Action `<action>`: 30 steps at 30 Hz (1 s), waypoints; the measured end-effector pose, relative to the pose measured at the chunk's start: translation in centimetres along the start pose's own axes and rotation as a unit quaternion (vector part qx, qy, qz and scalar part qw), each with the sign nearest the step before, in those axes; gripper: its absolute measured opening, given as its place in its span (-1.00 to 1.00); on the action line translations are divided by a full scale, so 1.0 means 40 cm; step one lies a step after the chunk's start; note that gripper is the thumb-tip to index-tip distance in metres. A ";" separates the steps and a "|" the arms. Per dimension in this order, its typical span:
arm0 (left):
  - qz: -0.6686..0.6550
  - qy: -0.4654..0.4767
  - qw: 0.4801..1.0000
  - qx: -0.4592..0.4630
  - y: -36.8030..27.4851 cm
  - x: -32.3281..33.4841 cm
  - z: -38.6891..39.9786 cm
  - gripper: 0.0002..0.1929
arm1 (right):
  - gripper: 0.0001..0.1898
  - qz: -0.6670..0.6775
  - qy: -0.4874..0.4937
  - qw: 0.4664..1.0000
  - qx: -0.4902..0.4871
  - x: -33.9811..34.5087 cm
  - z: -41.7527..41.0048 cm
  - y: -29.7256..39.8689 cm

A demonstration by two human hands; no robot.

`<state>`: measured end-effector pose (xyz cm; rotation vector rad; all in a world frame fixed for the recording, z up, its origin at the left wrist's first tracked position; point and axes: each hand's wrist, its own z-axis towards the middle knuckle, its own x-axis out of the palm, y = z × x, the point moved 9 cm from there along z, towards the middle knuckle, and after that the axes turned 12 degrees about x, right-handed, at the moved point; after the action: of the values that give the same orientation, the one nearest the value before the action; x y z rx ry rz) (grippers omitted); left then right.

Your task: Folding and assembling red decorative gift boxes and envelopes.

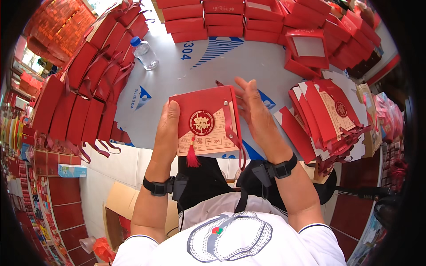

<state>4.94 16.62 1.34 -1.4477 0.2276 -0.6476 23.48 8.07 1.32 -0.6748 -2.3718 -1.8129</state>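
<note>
A red and beige paper gift bag (208,123) with a round emblem, a red tassel and a ribbon handle is in front of me at the table's near edge. My left hand (169,124) grips its left side, thumb on the front face. Beside the bag's right side my right hand (256,113) has its fingers spread; they are partly hidden behind the bag's edge, and whether they touch it I cannot tell. To the right lies a fanned pile of flat red gift bags (327,113) with ribbon handles.
Rows of filled-out red bags (78,113) stand at the left, near a clear plastic bottle (145,55) with a blue cap. Red boxes (224,18) are stacked along the far side of the grey table (159,89), more at the right. A cardboard box (123,202) sits below.
</note>
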 end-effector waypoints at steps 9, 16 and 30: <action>0.007 -0.022 1.000 -0.009 0.009 0.028 -0.028 -0.24 | 0.19 -0.109 -0.014 0.994 -0.031 0.051 -0.014 -0.016; -0.036 -0.062 0.997 0.003 0.004 -0.027 -0.020 -0.31 | 0.06 -0.090 -0.022 0.993 -0.071 0.044 -0.022 0.015; -0.045 -0.182 0.982 0.029 0.005 -0.152 -0.040 -0.41 | -0.30 -0.275 0.058 0.941 -0.187 0.150 -0.084 0.009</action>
<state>-0.74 18.53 -0.50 -1.4986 -0.1427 -0.4458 17.56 6.77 4.56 0.1109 -2.3068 -2.4735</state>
